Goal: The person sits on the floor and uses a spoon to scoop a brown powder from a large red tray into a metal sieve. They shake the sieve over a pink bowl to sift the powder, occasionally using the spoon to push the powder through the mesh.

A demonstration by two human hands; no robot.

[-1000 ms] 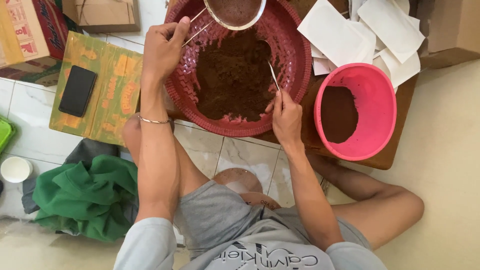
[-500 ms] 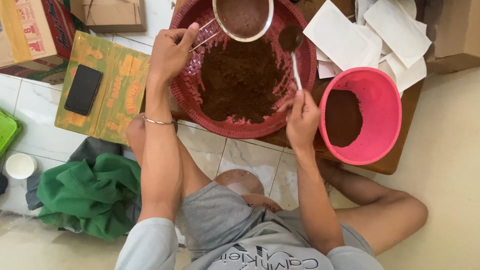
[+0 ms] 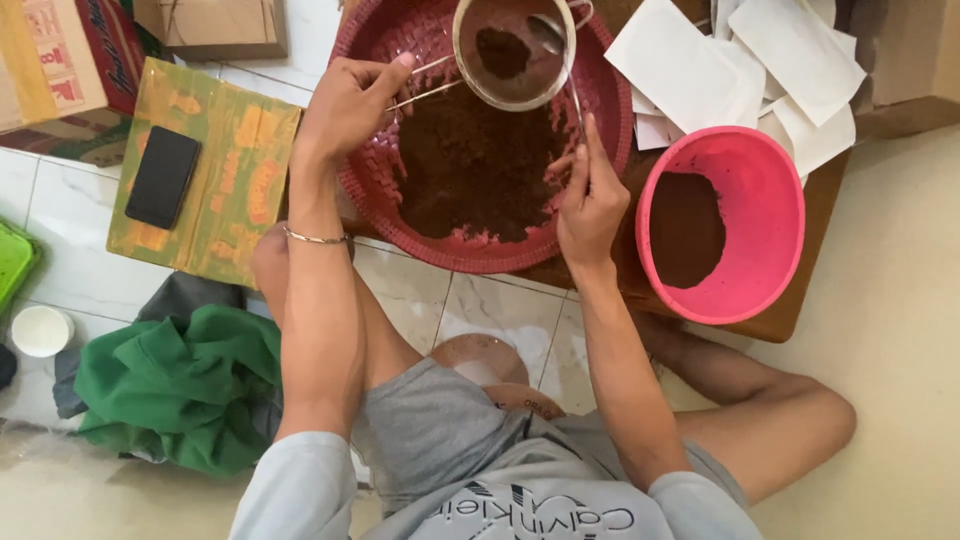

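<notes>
Top centre: left hand point(image 3: 350, 100) — fingers clamped on sieve point(image 3: 514, 50) handle; right hand point(image 3: 592, 205) pinches spoon point(image 3: 560, 60) over red basket point(image 3: 370, 190).

Sieve point(image 3: 515, 52) sat over basket point(image 3: 370, 190) of powder point(image 3: 475, 165); bowl point(image 3: 770, 180) right, phone point(image 3: 162, 177) left on box point(image 3: 240, 180).

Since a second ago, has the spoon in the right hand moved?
Yes. The spoon has risen from the powder in the red basket to the sieve, held by the right hand.
</notes>
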